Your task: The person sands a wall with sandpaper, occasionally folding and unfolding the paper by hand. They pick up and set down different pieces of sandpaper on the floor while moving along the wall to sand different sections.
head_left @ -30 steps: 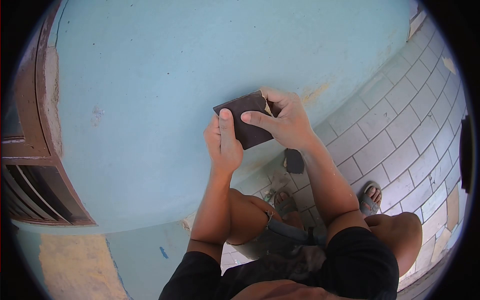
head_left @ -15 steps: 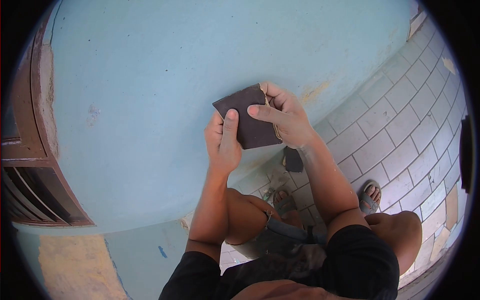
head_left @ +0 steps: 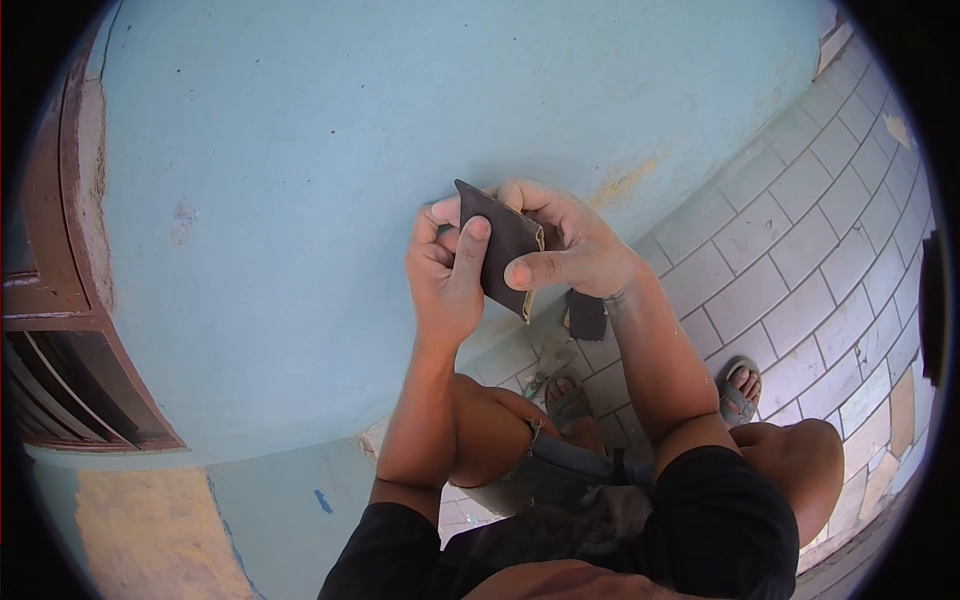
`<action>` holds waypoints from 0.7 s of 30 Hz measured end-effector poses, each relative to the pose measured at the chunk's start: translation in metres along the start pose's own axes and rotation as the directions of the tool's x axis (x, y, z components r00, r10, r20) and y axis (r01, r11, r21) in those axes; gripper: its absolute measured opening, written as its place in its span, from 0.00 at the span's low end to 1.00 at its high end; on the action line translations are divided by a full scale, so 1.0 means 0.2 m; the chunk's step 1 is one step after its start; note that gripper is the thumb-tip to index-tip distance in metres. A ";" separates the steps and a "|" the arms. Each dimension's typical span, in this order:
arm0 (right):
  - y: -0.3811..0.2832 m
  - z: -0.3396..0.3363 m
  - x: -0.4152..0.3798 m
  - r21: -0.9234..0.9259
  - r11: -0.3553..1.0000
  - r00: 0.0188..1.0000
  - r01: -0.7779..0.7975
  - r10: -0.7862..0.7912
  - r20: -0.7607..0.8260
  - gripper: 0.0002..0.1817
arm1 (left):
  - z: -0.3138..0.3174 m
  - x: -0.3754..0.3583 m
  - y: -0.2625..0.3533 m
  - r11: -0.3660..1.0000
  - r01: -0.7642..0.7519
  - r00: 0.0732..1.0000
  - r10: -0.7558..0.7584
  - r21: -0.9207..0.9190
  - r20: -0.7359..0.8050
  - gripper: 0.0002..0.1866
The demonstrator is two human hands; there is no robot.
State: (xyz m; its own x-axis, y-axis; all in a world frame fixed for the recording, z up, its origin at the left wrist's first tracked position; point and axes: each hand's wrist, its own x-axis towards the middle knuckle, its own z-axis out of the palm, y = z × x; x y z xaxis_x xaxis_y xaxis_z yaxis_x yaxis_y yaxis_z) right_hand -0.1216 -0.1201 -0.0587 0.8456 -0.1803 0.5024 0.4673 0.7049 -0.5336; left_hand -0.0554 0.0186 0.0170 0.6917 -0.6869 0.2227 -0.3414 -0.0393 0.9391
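A dark folded sheet [head_left: 507,245] with ragged tan edges is held up between both hands, in front of the light blue wall [head_left: 300,220]. My left hand [head_left: 447,270] grips its left side, thumb flat on the dark face and fingers behind. On the right side, my right hand [head_left: 575,240] pinches the sheet, its thumb at the lower right edge and its index finger at the top right edge. The sheet is tilted, and its back is hidden from view.
A second dark piece [head_left: 587,316] lies on the tiled floor [head_left: 735,298] near the wall's base. My sandalled feet [head_left: 740,390] stand on the tiles below. A brown-framed window [head_left: 75,300] with bars is at the left.
The sheet has turned and looks narrower, its upper left corner now pointing up. My right thumb has moved down to the lower edge, and the fingers of my left hand have shifted behind the sheet.
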 end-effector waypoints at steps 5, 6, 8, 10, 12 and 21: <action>-0.03 -0.01 -0.01 0.090 0.990 0.989 0.110 -0.100 -0.107 0.22 | -0.06 0.02 -0.03 0.994 -0.097 0.995 0.095 0.054 0.032 0.21; -0.03 -0.03 0.00 0.075 0.971 0.966 0.226 -0.214 -0.145 0.27 | -0.08 0.02 -0.02 0.989 -0.139 0.990 0.138 0.040 0.038 0.25; -0.09 -0.10 -0.03 0.058 0.955 0.927 0.290 -0.265 -0.266 0.30 | -0.11 0.01 -0.01 0.983 -0.165 0.986 0.164 0.083 0.021 0.29; -0.15 -0.15 -0.02 -0.035 0.879 0.730 0.476 -0.418 -0.540 0.29 | -0.12 0.00 0.03 0.959 -0.203 0.978 0.210 0.197 -0.014 0.32; -0.18 -0.23 -0.02 -0.141 0.812 0.543 0.567 -0.497 -0.677 0.25 | -0.13 -0.01 0.06 0.952 -0.212 0.974 0.225 0.220 -0.038 0.33; 0.12 -0.77 -0.23 -0.735 0.677 -0.102 -0.043 -0.735 -0.671 0.22 | -0.18 -0.05 0.10 0.888 -0.333 0.928 0.368 0.317 -0.056 0.33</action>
State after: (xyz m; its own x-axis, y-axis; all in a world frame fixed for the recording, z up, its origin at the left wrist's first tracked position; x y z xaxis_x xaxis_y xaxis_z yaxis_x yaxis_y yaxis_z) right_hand -0.1087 -0.1997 -0.1991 -0.2568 -0.9595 -0.1157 0.4699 -0.0193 -0.8825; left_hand -0.0465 0.0505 0.0431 0.5519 -0.6111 0.5674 -0.7354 -0.0357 0.6767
